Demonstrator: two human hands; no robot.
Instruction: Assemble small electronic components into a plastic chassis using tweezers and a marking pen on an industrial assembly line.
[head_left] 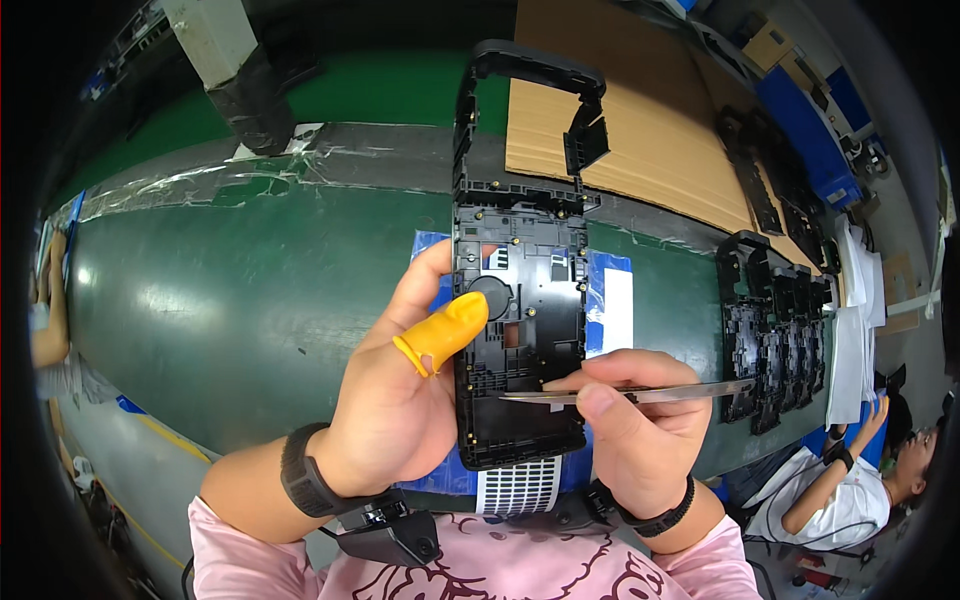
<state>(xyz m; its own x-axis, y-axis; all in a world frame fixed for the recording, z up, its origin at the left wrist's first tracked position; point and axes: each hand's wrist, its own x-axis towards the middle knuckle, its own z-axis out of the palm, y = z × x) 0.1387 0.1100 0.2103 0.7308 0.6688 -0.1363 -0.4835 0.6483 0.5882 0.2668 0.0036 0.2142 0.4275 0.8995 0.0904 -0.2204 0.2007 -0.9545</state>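
Note:
A long black plastic housing with an open frame at its far end is held upright in front of me. My left hand grips its left side, the thumb in a yellow finger cot pressing on the round black part near the middle. Metal tweezers lie across the housing's lower part, pinched in my right hand. Their tips point left and reach over the lower left of the housing. Whether the tips hold anything is too small to tell.
On the green bench behind the housing lies a blue pad with a white label sheet. Several similar black housings stand at the right, near cardboard. A co-worker sits at the far right; another person's arm shows at left.

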